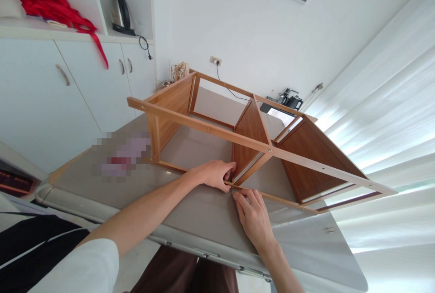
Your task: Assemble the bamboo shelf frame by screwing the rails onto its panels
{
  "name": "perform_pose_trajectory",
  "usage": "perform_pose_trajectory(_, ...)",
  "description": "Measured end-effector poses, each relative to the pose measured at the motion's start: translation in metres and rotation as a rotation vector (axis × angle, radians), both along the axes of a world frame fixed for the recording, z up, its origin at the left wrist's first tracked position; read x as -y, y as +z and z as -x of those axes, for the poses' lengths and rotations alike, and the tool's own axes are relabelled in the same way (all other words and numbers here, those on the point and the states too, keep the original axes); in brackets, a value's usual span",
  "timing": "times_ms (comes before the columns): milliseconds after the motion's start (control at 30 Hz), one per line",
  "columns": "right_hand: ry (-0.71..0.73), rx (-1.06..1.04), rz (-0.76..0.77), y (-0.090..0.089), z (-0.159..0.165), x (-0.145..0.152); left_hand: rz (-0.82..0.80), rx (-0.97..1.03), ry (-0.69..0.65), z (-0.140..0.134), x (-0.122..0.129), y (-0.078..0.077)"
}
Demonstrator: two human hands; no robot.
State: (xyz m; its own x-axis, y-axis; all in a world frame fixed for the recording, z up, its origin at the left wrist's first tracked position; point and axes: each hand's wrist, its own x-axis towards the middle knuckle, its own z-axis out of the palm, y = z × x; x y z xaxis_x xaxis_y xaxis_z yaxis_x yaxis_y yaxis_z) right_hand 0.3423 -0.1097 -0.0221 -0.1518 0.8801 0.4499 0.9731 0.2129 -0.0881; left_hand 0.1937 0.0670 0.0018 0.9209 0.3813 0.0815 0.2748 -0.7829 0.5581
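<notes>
A wooden shelf rack (238, 136) lies on its side on the table, its shelf boards standing upright between the long rails. My left hand (215, 175) is closed around the lower near rail, right where the middle shelf board (249, 125) meets it. Just to the right, my right hand (253, 211) pinches a small screw (232, 190) against the same rail. My fingertips cover most of the screw. Screw heads show in the upper near rail (207, 129). A few loose screws (330, 230) lie on the table to the right.
The grey table (190, 207) has a rounded right corner and a near edge close to my body. A blurred patch (122, 154) covers something at the left. Behind the rack are dried plants (179, 71) and black appliances (288, 99). White curtains (390, 148) hang at the right.
</notes>
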Motion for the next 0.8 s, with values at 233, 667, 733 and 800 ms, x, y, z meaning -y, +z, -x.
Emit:
perform_pose_trajectory(233,-0.007,0.063,-0.029,0.0009,0.0021,-0.0012,0.01,-0.004,-0.002,-0.0005,-0.0005,-0.0013)
perform_pose_trajectory(667,-0.027,0.163,-0.037,0.0032,0.0043,0.0006,0.005,-0.015,-0.018,-0.0013,-0.0012,-0.0008)
perform_pose_trajectory(733,-0.023,0.173,-0.026,0.0047,0.0055,-0.0001,0.015,-0.007,-0.02,-0.0011,-0.0015,-0.0011)
perform_pose_trajectory(800,-0.016,0.185,-0.02,0.0054,0.0067,-0.0008,0.024,-0.007,-0.025,-0.0008,-0.0019,-0.0011)
